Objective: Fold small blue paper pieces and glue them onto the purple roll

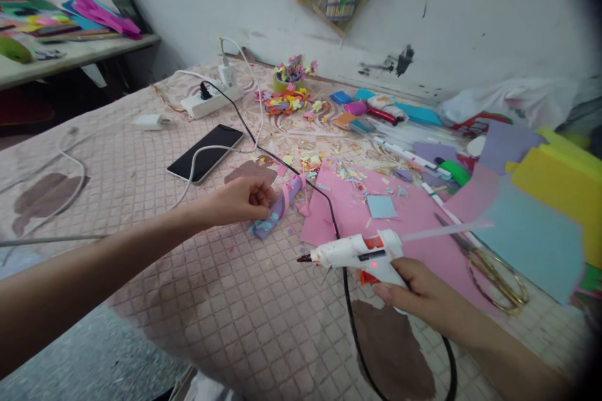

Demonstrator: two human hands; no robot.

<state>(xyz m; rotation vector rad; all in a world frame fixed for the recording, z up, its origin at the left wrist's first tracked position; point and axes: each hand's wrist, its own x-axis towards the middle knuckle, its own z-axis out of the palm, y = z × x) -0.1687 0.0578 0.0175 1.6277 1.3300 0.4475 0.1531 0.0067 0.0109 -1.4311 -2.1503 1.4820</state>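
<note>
My right hand is wrapped round the grip of a white hot glue gun with an orange trigger and a small red light. A clear glue stick sticks out of the gun's back, and its dark nozzle points left. My left hand is closed, fingers curled, against the side of a small purple paper craft piece with pale blue bits and a pink strip. Whatever its fingertips pinch, if anything, is hidden.
A black cord crosses the cloth beside the glue gun. Scissors lie near my right forearm, by a pink sheet and coloured papers. Behind are a phone, a power strip and a bowl of paper flowers.
</note>
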